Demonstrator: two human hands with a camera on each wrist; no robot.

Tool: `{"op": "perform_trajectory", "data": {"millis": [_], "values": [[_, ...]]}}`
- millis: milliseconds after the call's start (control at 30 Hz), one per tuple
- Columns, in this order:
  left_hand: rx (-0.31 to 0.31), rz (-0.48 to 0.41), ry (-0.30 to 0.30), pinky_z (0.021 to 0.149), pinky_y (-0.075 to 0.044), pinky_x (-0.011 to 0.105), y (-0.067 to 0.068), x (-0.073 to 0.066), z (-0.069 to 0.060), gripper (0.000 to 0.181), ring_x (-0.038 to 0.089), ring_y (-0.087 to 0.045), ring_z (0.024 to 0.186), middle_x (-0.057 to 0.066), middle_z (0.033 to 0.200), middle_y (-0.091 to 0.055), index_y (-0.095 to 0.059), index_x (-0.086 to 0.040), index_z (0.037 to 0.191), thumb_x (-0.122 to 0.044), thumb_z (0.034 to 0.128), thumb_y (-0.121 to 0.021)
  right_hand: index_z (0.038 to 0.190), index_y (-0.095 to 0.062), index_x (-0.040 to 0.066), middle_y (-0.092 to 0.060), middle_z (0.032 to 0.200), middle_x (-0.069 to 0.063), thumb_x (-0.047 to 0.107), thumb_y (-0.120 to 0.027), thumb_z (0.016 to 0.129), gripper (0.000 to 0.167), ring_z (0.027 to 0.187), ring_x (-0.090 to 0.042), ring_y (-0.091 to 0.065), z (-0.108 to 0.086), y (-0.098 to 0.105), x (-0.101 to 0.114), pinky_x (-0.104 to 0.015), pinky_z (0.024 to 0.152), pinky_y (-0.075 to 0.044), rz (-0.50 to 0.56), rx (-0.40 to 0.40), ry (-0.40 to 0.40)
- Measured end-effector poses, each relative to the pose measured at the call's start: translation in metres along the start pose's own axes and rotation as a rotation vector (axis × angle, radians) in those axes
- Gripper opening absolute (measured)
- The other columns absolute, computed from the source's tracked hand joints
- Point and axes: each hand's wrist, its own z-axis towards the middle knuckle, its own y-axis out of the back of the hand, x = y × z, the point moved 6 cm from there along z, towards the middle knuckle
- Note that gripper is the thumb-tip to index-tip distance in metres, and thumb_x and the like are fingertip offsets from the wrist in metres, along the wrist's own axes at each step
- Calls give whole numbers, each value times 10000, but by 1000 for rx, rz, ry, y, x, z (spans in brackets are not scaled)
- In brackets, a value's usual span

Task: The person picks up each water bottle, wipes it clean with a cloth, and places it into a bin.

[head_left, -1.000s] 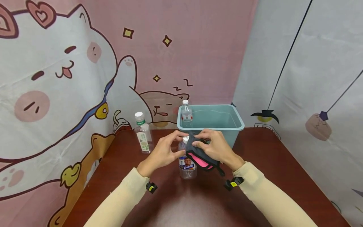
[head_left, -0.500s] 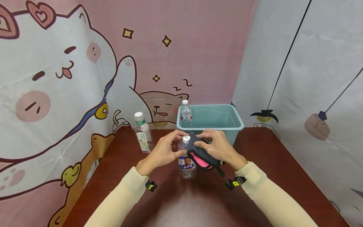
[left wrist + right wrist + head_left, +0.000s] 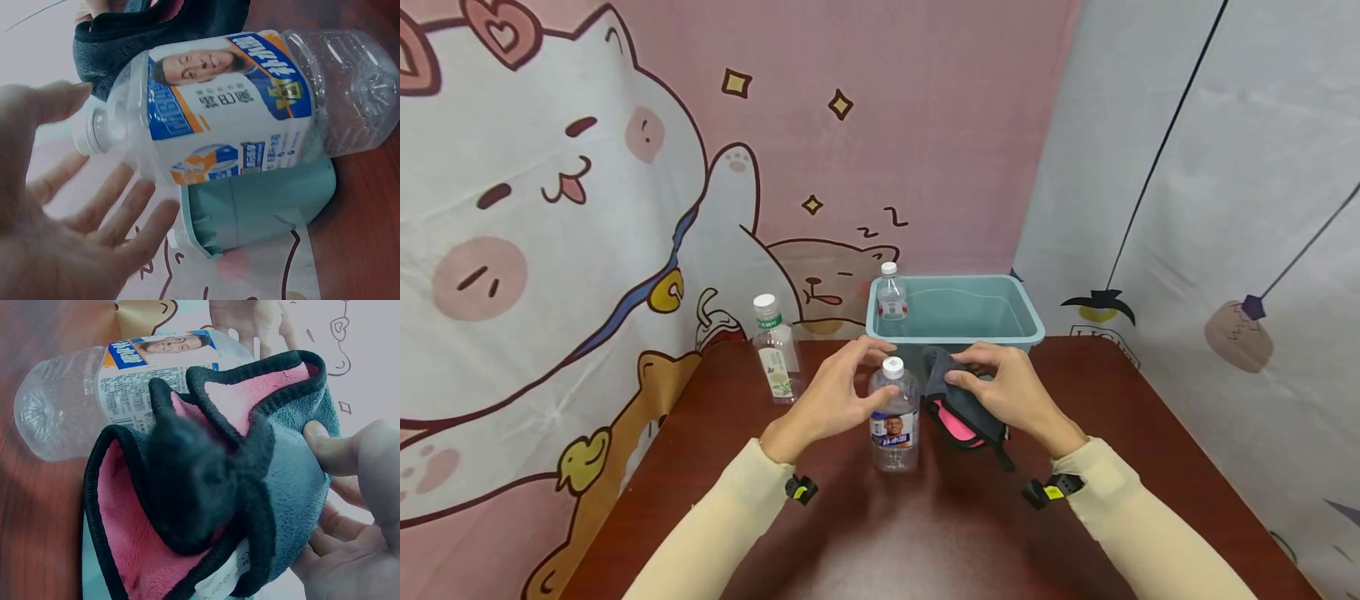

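Note:
A clear plastic bottle [image 3: 895, 429] with a white cap and a blue-and-white label stands upright on the table, in front of the bin. My left hand [image 3: 837, 404] is beside its upper part, fingers spread and loosely bent. In the left wrist view, the left fingers [image 3: 131, 200] look apart from the bottle. Just right of the bottle, my right hand [image 3: 1018, 398] pinches a folded cloth [image 3: 942, 383], dark grey outside, pink inside, with black edging. A loop and a white tag [image 3: 225, 575] on the cloth show in the right wrist view.
A light teal bin [image 3: 958, 340] stands at the back of the brown table [image 3: 880, 550]. Inside its left end is a small bottle [image 3: 892, 300] with a white cap. Another clear bottle [image 3: 778, 367], green-banded, stands at the left. A printed curtain [image 3: 955, 150] hangs behind.
My right hand has moved to the right with the cloth, away from the bottle, whose right side is now uncovered. My left hand has barely moved; its thumb now lies over the bottle's front.

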Motion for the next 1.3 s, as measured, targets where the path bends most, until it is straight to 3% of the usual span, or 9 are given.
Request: {"op": "perform_trajectory", "data": {"millis": [267,400,533,700,867,1000,1300], "values": [[-168,71,47,907,-705,473,1,-8,5,497,346,-808,1083,166,1181,-779,-691,-60,1349,-338,1023,-943,1220,-921,142,-870,1102,-11,157,-950,1001,221,934,-130,-794,-3,-3,-5,-266,784,-663,-28,9,-10],[-205,99,58,859,-694,383,0,-10,6,391,337,-805,1007,140,1115,-768,-716,-84,1231,-311,1016,-951,1222,-921,148,-871,1096,-4,169,-939,1014,210,934,-115,-794,-4,-6,-5,-238,805,-654,-36,14,11],[-218,103,60,833,-689,352,0,-12,6,339,309,-810,980,102,1106,-776,-733,-100,1207,-279,1018,-949,1215,-921,161,-866,1083,9,171,-935,1017,199,930,-119,-794,-6,-8,-4,-238,811,-659,-34,21,11],[-201,79,69,865,-712,411,0,-13,4,280,224,-805,986,73,1136,-775,-760,-117,1218,-246,1035,-929,1214,-922,176,-858,1073,46,167,-946,1006,209,934,-108,-795,-8,-10,-5,-242,831,-667,-30,32,-9],[-167,38,63,885,-704,345,2,-11,2,228,194,-813,1004,77,1158,-766,-791,-114,1234,-194,1052,-901,1218,-921,180,-861,1083,51,172,-951,1002,218,947,-111,-802,-9,-11,-6,-236,847,-669,-28,27,-10],[-130,10,62,944,-713,370,4,-7,2,218,203,-809,1051,81,1203,-791,-810,-115,1282,-150,1074,-864,1226,-919,181,-859,1092,46,171,-944,1009,219,950,-119,-801,-11,-11,-6,-242,842,-672,-18,27,-14],[-25,-48,141,1049,-685,481,12,4,1,276,224,-781,1202,22,1385,-830,-830,-217,1394,-149,1131,-780,1226,-918,174,-862,1100,36,156,-936,1013,214,952,-112,-807,-12,-10,-7,-264,836,-680,-11,29,-7]]}}
